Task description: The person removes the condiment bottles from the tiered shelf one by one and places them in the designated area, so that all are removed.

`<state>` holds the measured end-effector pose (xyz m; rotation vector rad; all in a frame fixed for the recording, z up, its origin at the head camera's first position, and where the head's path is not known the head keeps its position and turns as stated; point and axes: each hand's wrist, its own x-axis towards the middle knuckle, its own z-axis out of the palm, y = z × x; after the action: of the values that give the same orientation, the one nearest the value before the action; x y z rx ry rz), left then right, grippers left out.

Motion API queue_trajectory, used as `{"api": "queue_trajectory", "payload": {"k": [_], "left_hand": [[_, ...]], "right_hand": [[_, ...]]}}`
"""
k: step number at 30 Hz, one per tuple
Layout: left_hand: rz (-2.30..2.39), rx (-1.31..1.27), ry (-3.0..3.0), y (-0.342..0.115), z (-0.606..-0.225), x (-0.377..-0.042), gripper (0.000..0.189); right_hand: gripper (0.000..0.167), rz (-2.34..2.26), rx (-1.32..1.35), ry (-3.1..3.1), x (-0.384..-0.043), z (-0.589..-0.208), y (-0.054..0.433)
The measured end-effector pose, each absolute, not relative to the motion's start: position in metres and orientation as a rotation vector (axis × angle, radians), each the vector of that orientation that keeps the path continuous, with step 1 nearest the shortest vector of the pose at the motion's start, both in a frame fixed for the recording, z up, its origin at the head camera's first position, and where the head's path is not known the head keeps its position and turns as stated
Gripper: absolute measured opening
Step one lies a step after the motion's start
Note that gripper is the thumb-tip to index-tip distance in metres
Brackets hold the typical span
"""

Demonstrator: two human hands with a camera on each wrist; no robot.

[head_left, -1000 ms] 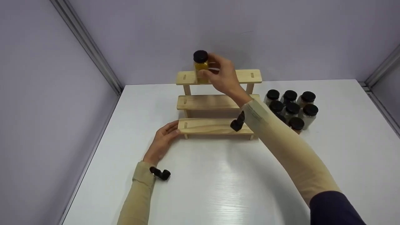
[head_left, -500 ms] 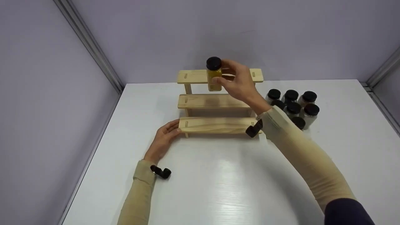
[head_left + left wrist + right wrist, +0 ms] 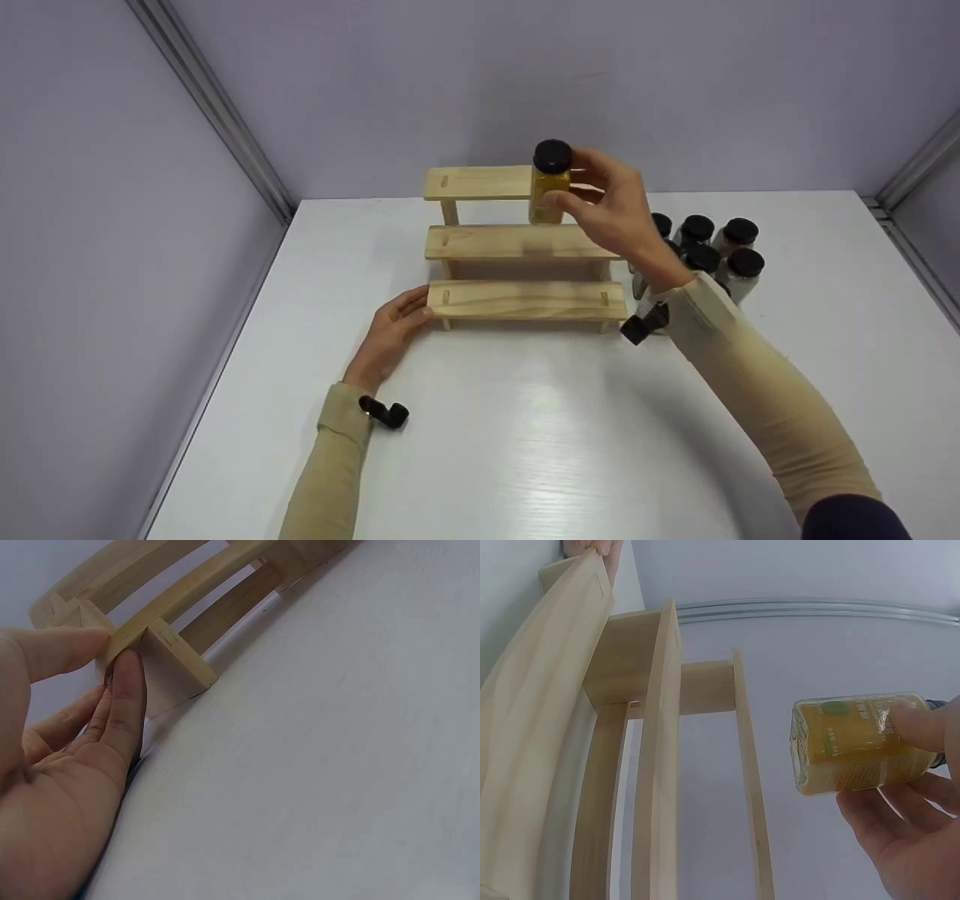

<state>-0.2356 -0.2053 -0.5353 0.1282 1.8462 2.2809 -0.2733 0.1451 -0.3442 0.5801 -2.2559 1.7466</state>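
Observation:
A glass spice jar (image 3: pixel 547 196) with yellow contents and a black lid is gripped upright by my right hand (image 3: pixel 611 206), thumb on one side and fingers on the other. The jar is in the air before the right part of the top shelf; the right wrist view shows a gap between jar (image 3: pixel 859 742) and wood. The three-step wooden rack (image 3: pixel 525 300) stands on the white table. My left hand (image 3: pixel 390 330) pinches the left end of its lowest shelf, thumb and fingertips on the wood (image 3: pixel 180 600).
Several black-lidded jars (image 3: pixel 739 266) stand close together to the right of the rack, partly hidden by the right forearm. A pale wall (image 3: pixel 375 90) rises behind the table (image 3: pixel 465 450), and another wall (image 3: pixel 112 262) runs along the left.
My right hand has carried the yellow jar rightward and slightly down, from the top shelf's left part to before its right part. The left hand has stayed on the rack.

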Motion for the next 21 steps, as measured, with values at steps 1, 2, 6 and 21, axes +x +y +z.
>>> {"api": "queue_trajectory", "payload": {"k": [1,2,6,21], "left_hand": [[2.280,0.127,1.846,-0.205,-0.535,-0.236,0.052],[2.280,0.126,1.845,-0.205,-0.536,-0.236,0.052],[2.280,0.129,1.852,-0.206,-0.537,-0.234,0.053],[2.278,0.110,1.871,-0.209,-0.538,-0.233,0.054]], "right_hand": [[0.052,1.748,0.579,-2.246,-0.272,-0.345,0.147],[0.052,1.749,0.579,-2.240,-0.270,-0.345,0.150],[0.052,1.727,0.579,-2.233,-0.264,-0.348,0.160],[0.049,1.621,0.583,-2.250,-0.241,-0.358,0.205]]}}
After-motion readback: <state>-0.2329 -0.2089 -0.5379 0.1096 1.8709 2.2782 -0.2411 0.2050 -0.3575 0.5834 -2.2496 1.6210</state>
